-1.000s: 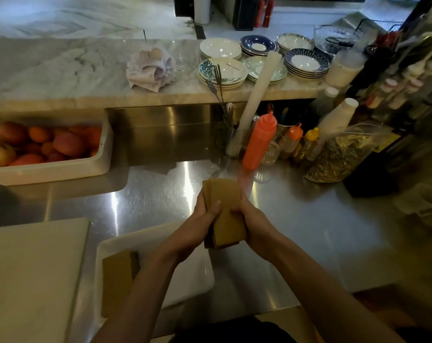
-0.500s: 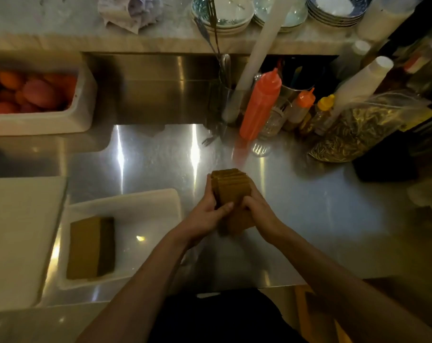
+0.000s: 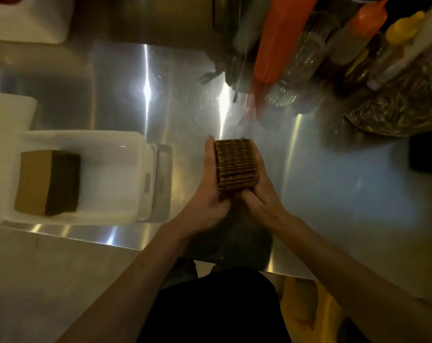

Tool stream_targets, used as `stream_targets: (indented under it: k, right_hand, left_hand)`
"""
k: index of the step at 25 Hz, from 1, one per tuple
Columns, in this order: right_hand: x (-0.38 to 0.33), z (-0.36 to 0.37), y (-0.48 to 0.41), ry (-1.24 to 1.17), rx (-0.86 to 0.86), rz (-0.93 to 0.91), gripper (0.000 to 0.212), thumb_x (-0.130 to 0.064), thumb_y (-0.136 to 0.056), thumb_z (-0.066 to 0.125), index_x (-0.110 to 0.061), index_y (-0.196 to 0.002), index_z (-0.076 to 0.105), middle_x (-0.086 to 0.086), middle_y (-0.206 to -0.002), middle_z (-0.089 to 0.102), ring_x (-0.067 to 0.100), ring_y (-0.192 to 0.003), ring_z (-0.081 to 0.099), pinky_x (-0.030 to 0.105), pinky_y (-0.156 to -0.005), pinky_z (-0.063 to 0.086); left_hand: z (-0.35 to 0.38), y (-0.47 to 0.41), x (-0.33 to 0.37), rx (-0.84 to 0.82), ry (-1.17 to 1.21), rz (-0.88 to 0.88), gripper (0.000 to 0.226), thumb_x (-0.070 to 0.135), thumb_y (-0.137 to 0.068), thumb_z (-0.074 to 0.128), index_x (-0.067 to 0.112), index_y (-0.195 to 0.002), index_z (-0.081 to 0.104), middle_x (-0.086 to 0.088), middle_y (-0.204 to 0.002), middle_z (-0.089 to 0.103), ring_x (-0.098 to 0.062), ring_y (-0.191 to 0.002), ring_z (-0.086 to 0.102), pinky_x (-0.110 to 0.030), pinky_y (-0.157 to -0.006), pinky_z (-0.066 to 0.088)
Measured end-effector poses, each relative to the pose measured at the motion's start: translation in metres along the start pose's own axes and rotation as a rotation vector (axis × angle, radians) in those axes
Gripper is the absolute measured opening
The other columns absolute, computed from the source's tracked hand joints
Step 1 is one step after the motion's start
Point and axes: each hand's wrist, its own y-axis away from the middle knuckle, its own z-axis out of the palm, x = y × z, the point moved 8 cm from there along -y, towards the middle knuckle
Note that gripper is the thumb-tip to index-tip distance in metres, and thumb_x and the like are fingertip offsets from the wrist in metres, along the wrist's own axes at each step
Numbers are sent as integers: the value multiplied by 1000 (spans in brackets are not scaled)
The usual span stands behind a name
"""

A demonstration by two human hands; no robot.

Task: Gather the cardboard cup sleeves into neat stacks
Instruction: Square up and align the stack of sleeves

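Cardboard sleeve stack (image 3: 236, 165) pressed between left hand (image 3: 210, 191), right hand (image 3: 262, 194), above steel counter (image 3: 333, 194)

Dim, warm light; bright glare streaks on the steel counter (image 3: 125, 100), motion blur toward the bottles (image 3: 279, 45).

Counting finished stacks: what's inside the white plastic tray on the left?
The white plastic tray holds one stack of brown cardboard cup sleeves at its left end. The tray floor under that stack is covered; the rest looks bare.
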Motion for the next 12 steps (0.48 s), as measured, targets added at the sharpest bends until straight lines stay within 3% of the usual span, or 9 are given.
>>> stream_targets:
  k: [3,5,8,12]
  right_hand:
    - [16,-2,3,-61,-55,57,82,-4,-85,60,-22,-149,12,-25,-137,36,-7,-129,39,11,-107,31]
    - [22,-4,3,-79,-87,90,88,0,-84,67,-18,-151,14,-22,-136,40,-6,-129,41,9,-104,32]
    - [22,-8,-3,-48,-132,78,94,0,-79,73,-17,-151,15,-16,-137,40,-11,-126,40,5,-102,30]
    - [19,-7,-5,-3,-158,40,93,-5,-83,69,-17,-152,8,-5,-146,34,2,-133,37,16,-110,28]
  left_hand:
    - [9,-1,-6,78,28,-46,115,-16,-80,60,32,-143,-23,24,-147,18,11,-135,31,-15,-111,28]
    - [12,-2,-11,114,38,-70,118,-18,-78,61,36,-142,-22,12,-153,17,1,-140,28,-25,-116,26]
    - [15,-5,-16,121,24,-89,119,-19,-77,60,36,-143,-21,0,-159,14,-7,-143,27,-19,-114,25]
    - [17,-5,-7,163,34,-63,111,-10,-78,65,25,-147,-16,-17,-155,23,-17,-139,36,-29,-115,29]
